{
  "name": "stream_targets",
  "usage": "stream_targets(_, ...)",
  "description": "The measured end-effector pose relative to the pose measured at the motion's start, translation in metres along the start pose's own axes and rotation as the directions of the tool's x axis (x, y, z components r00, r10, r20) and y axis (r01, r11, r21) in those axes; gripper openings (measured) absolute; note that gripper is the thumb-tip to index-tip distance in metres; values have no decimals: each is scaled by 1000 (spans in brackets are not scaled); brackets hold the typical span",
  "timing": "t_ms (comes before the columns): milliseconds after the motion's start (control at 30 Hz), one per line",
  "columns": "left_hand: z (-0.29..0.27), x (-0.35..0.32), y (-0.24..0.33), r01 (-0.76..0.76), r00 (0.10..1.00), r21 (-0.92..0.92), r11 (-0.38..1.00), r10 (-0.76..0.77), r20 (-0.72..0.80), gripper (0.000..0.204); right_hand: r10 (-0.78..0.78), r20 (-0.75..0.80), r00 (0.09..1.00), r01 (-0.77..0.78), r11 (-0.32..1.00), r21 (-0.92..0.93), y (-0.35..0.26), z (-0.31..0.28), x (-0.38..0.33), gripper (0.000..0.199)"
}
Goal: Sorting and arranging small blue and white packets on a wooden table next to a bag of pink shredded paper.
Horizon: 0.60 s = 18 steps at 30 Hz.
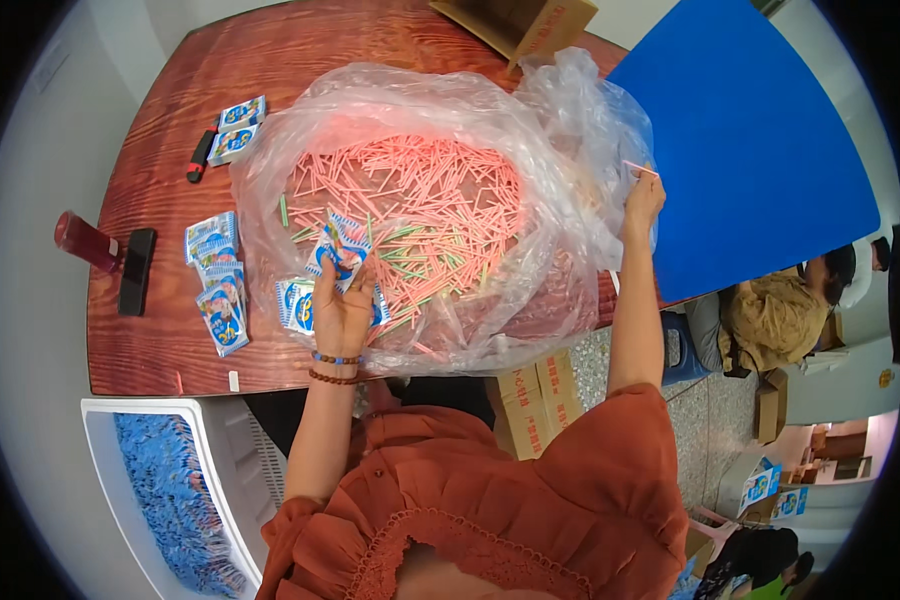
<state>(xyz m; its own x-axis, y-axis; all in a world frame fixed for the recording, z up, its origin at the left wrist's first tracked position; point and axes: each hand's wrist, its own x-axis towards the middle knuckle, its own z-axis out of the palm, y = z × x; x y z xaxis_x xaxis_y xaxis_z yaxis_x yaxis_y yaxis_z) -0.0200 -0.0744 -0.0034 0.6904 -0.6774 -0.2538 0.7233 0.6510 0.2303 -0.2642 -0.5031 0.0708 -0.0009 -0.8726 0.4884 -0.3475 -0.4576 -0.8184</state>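
Note:
A small blue-and-white packet (344,240) is pinched in the fingers of my left hand (340,315), over the near left part of a spread-out clear plastic bag (370,95). Loose thin pink sticks (410,175) are heaped inside that bag, with a few green ones among them. More packets (296,305) lie just beside and under my left hand. Out to the right, my right hand (644,205) has its fingers closed around a thin pale-pink stick (642,168). It is beside another crumpled clear bag (590,120) and the edge of a blue panel (770,150).
On the wooden table (170,340) at left lie overlapping packets (220,290), small packs (238,125), a red-and-black cutter (201,156), a phone (137,271) and a red container (87,241). A white crate (165,408) holds many blue packets. An open carton (540,25) stands far; people sit at right.

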Motion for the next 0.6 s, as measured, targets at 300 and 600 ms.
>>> stream_targets(300, 3, -5, -2, 2, 1000, 68, 998, 0, -17, 23, 420, 353, 836, -252, 866, -433, 4, 9, 52, 31)
stream_targets(600, -1, 0, 2, 42, 999, 86, 995, -45, 23, 21, -167, 850, 499, 557, 814, -167, 45, 15, -19, 31)
